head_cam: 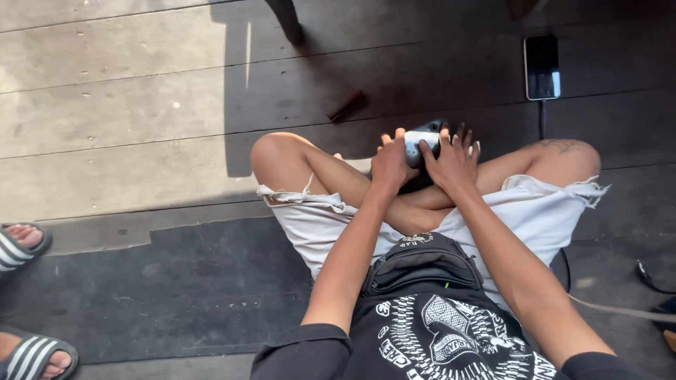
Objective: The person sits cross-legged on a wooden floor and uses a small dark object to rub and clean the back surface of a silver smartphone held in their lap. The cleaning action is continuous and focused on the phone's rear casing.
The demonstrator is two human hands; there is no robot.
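At the far left, two feet in striped slide sandals [24,243] stood on the plank floor [120,112], belonging to someone else. Further right, the seated person's left hand [391,163] had its fingers [385,140] closed around the left side of a small grey device [421,140] held above the crossed legs. The right hand [453,160] gripped its right side, fingers curled over the top. A small reddish stick [348,106] lay on the boards just beyond. A smartphone [542,67] lay at the far right, cable attached.

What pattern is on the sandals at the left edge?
Dark and white stripes across the straps of the sandals, clearest in the head view.
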